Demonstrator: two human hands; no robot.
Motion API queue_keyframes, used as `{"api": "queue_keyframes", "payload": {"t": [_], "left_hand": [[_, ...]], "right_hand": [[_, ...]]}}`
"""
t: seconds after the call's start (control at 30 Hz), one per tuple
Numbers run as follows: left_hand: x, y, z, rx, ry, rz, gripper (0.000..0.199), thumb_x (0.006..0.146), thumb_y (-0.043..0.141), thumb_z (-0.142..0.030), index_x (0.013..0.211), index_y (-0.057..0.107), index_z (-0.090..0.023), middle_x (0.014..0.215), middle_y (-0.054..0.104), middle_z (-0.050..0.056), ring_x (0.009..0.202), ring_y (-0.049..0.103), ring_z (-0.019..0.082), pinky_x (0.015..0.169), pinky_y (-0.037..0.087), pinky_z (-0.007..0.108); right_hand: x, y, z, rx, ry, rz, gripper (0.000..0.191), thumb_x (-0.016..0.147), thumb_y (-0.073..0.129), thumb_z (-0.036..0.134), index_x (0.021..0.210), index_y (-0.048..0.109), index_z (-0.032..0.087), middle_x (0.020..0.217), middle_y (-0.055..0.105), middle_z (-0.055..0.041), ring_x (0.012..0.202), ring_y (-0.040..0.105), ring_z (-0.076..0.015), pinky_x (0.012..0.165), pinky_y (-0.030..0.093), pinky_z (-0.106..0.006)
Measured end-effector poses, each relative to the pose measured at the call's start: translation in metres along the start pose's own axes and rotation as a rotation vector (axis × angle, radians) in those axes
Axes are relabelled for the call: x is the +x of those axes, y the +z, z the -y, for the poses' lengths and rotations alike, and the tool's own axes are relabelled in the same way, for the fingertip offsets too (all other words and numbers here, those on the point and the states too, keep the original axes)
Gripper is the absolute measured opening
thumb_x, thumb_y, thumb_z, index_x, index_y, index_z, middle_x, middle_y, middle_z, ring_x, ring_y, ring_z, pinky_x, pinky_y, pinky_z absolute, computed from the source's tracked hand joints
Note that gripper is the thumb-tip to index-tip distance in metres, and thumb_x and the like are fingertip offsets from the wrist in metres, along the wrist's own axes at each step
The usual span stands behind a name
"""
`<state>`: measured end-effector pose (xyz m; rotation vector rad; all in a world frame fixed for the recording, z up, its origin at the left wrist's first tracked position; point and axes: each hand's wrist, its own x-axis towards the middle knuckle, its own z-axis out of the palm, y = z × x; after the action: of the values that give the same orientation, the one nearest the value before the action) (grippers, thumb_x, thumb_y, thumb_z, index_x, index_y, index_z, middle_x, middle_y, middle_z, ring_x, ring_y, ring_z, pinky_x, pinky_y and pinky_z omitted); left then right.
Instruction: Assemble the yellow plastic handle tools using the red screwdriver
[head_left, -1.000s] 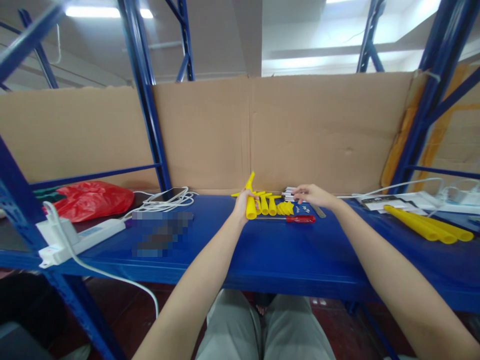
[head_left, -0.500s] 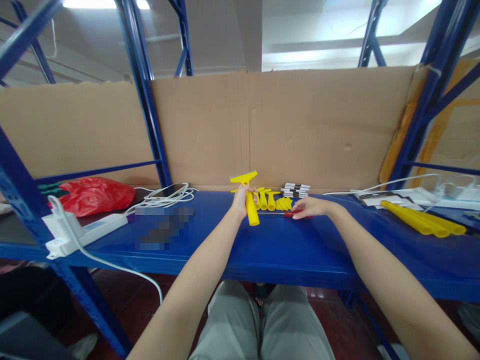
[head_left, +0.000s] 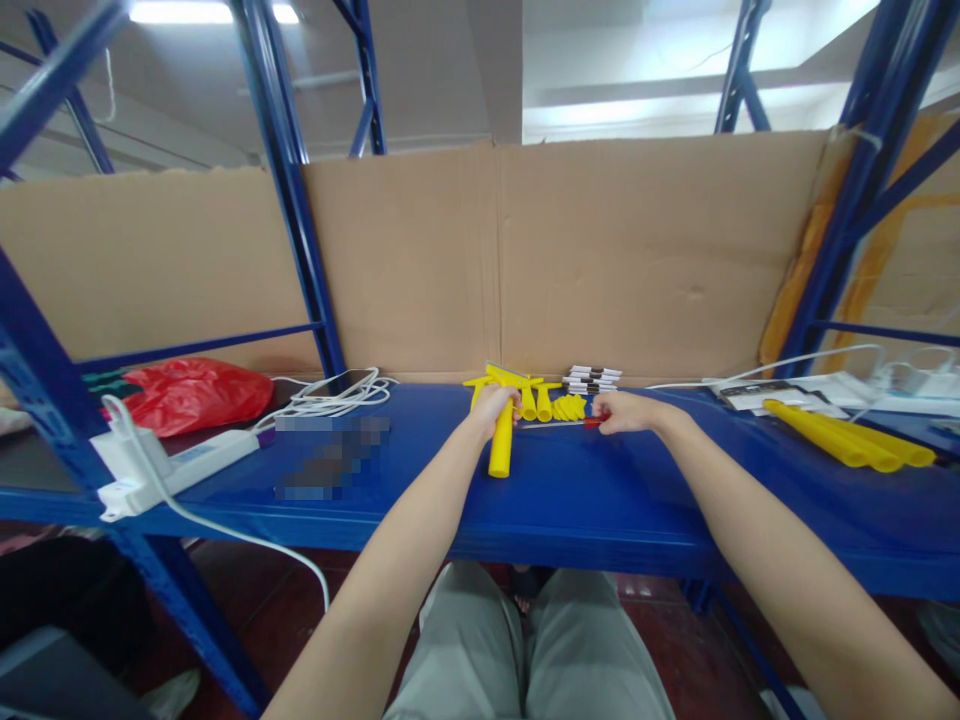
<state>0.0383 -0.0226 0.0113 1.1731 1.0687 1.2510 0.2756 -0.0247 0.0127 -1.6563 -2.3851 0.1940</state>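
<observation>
My left hand (head_left: 492, 408) is closed around the neck of a yellow T-shaped scraper (head_left: 500, 450). Its wide head points toward the cardboard and its round handle toward me. To the right, my right hand (head_left: 621, 411) has its fingers closed on the red handle of a screwdriver (head_left: 591, 422), whose thin metal shaft points left, low over the shelf. Behind, more yellow T-shaped scrapers (head_left: 543, 402) lie side by side, partly hidden by my left hand. Small flat yellow pieces (head_left: 568, 407) are heaped between my hands.
Black-and-white small packs (head_left: 591, 380) are stacked against the cardboard wall (head_left: 637, 260). Several yellow tubes (head_left: 847, 440) lie at right. A white power strip (head_left: 180, 465), coiled white cable (head_left: 337, 395) and red plastic bag (head_left: 199, 393) occupy the left. Blue posts frame the blue shelf (head_left: 600, 500).
My left hand has lowered the scraper, and its handle has come nearer the shelf's front edge. My right hand has closed on the screwdriver and shifted slightly right.
</observation>
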Motion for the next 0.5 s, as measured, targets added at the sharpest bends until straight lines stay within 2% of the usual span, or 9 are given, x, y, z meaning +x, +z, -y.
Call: {"api": "queue_keyframes", "payload": {"t": [0.23, 0.5], "left_hand": [[0.009, -0.004, 0.006, 0.093, 0.000, -0.114, 0.013, 0.066, 0.055, -0.003, 0.068, 0.055, -0.016, 0.035, 0.043, -0.005, 0.026, 0.038, 0.010, 0.034, 0.032, 0.021], [0.011, -0.006, 0.009, 0.248, 0.013, -0.076, 0.020, 0.065, 0.055, -0.004, 0.080, 0.062, -0.014, 0.036, 0.044, -0.005, 0.030, 0.041, 0.011, 0.040, 0.039, 0.022]], "right_hand": [[-0.012, -0.020, -0.006, -0.127, 0.063, -0.143, 0.006, 0.060, 0.060, 0.021, 0.065, 0.063, 0.021, 0.066, 0.064, -0.0003, 0.064, 0.056, -0.0155, 0.056, 0.035, -0.024], [-0.016, -0.026, -0.008, -0.101, 0.162, -0.290, 0.018, 0.062, 0.058, 0.022, 0.078, 0.067, 0.024, 0.078, 0.070, -0.0015, 0.074, 0.060, -0.0196, 0.062, 0.039, -0.026]]}}
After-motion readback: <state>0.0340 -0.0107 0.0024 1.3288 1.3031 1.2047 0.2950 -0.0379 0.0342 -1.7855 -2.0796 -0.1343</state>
